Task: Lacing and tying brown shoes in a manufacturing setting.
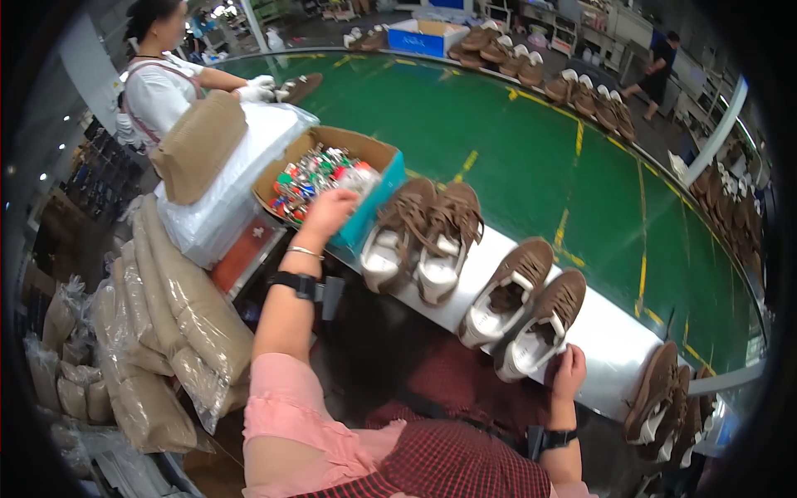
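My left hand (pixel 332 212) is over the near edge of an open blue cardboard box (pixel 383 202), its fingers curled together; whatever they may hold is hidden. Inside the box lies a heap of small metal pieces (pixel 309 178) with red, green and blue parts, and a clear plastic bag rests on it. At the near end of a pair of brown shoes with white linings, my right hand (pixel 569 373) has its fingers closed at the collar of the right shoe (pixel 558 309). The left shoe (pixel 508 290) stands beside it. Another laced brown pair (pixel 425 236) stands between the box and these shoes.
A pale metal ledge (pixel 618 353) carries the shoes along a green table (pixel 531 158) with yellow tape. More brown shoes (pixel 654 390) are at right, others along the far rim. Plastic-wrapped tan bundles (pixel 178 307) are piled at left. A white-gloved co-worker (pixel 162 91) handles a shoe.
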Motion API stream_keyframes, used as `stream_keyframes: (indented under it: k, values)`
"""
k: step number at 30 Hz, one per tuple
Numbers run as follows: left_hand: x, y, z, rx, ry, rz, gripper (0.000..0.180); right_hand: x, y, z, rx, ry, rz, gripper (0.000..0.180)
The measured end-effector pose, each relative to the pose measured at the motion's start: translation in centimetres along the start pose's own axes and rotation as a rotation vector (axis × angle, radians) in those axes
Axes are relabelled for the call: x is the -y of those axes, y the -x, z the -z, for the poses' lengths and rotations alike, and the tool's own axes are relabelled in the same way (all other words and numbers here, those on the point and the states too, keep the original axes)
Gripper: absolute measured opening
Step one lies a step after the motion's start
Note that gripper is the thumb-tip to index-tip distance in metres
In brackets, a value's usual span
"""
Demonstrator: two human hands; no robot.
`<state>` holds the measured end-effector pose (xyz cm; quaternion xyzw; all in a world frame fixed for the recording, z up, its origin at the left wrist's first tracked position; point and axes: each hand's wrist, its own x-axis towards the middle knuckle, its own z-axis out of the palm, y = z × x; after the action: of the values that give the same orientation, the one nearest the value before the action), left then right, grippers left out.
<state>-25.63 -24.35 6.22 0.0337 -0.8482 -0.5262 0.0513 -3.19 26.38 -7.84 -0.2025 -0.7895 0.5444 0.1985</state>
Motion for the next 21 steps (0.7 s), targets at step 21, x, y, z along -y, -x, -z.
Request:
stream_keyframes:
  k: [21]
  values:
    - [1.6,-3.5,-1.1,0.031,-0.869,-0.174,0.019,-0.1,0.2,-0.2,-0.024,0.297,0.265,0.015]
